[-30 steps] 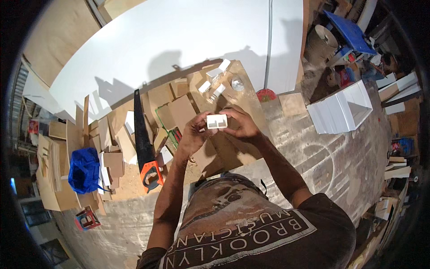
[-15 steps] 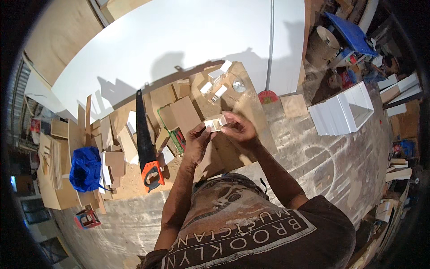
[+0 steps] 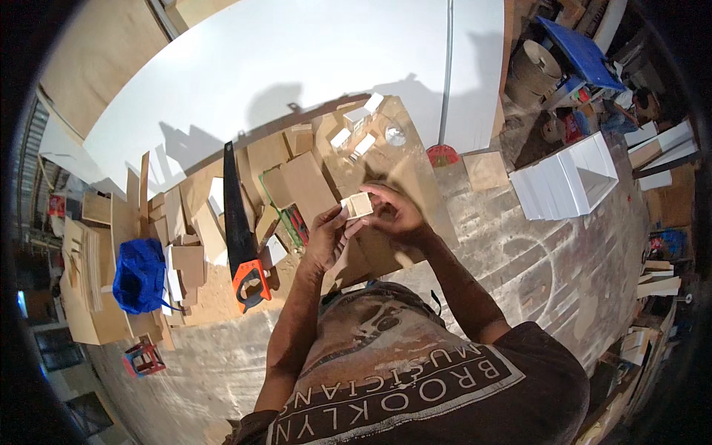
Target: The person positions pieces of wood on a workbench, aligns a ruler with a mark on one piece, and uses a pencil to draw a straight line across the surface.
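A small pale box (image 3: 360, 205) with one open side is held up between my two hands, over the near part of the worktable. My left hand (image 3: 326, 236) pinches its left side, thumb on top and fingers beneath. Curled about the box's right side is my right hand (image 3: 398, 215), its fingertips at the far edge. Part of that grip is in shadow. Beyond the hands, several small white pieces (image 3: 363, 144) stand on the board, near a round shiny lid-like disc (image 3: 394, 135).
Left of my hands lies a handsaw (image 3: 239, 200) with an orange handle, among wood and cardboard offcuts (image 3: 300, 182). A blue bag (image 3: 139, 276) sits at the table's left end. A large white panel (image 3: 319, 52) stands behind. On the floor at right is a white box (image 3: 567, 178).
The small box has been turned, so its open inside now faces up toward me. My left fingers have shifted beneath it, and my right hand has closed nearer round its side.
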`<state>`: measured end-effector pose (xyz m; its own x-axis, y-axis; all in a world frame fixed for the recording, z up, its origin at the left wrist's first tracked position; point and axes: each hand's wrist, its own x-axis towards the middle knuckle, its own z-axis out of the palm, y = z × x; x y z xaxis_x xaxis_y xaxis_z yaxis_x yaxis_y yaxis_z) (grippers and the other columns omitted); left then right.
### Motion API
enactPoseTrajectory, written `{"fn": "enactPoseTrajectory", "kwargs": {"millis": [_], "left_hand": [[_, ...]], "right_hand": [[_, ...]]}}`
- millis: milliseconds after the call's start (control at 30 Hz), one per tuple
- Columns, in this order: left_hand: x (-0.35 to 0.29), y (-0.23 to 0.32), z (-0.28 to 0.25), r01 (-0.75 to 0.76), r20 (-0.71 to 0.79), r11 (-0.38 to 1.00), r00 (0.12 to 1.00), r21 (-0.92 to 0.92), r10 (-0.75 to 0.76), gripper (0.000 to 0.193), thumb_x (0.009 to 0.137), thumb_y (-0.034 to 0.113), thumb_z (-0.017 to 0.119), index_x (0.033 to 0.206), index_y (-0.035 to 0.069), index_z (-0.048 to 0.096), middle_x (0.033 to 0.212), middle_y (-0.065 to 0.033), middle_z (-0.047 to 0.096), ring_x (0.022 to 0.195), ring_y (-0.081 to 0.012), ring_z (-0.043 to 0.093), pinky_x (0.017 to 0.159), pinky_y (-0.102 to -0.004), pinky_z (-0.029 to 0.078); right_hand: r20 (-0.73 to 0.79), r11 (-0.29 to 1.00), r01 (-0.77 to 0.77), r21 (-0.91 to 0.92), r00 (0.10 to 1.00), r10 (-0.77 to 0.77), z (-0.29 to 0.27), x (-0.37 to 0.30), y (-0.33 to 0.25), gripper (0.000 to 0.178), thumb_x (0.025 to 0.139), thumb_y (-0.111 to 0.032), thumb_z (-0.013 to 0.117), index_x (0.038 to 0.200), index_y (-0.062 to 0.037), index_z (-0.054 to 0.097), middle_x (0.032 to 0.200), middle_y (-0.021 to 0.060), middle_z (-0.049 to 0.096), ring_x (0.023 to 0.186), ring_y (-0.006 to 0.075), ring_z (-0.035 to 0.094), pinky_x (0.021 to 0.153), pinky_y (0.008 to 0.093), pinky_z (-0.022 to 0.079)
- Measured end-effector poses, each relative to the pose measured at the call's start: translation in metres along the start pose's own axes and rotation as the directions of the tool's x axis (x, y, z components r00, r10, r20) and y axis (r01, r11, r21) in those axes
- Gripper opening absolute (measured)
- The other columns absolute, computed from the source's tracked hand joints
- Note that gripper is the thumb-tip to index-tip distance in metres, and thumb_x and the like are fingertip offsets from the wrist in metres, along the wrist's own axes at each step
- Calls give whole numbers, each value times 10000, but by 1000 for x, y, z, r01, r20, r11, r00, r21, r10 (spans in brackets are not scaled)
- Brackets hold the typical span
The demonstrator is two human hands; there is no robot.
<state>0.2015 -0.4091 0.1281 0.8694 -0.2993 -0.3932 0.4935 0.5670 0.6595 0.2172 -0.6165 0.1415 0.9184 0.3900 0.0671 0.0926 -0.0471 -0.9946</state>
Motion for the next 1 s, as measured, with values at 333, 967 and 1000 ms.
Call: {"fn": "enactPoseTrajectory", "kwargs": {"millis": [333,967,1000], "left_hand": [[-8,-2,6,-36,53,992,998,120,30,592,971,314,649,1434,12,436,1264,-123,628,1038,-199,666,884,-350,587],[-55,-27,-76,-56,-262,771,923,634,283,626,918,154,723,1446,-24,437,1353,-225,567,1174,-307,614,928,-387,547],[-64,-28,-85,-37,-288,776,916,630,278,616,920,159,721,1439,-27,446,1340,-222,577,1168,-303,617,928,-384,545]], "right_hand": [[18,961,166,-223,986,-166,8,3,2,567,843,-158,768,1354,-36,552,1172,89,585,986,167,613,839,302,513],[49,787,93,-609,996,-80,-91,103,129,540,755,25,651,1289,-34,598,1207,209,596,1141,367,588,984,407,476],[94,775,111,-622,993,-67,-89,107,124,528,762,45,630,1283,-29,596,1207,198,596,1127,346,597,966,395,480]]}}
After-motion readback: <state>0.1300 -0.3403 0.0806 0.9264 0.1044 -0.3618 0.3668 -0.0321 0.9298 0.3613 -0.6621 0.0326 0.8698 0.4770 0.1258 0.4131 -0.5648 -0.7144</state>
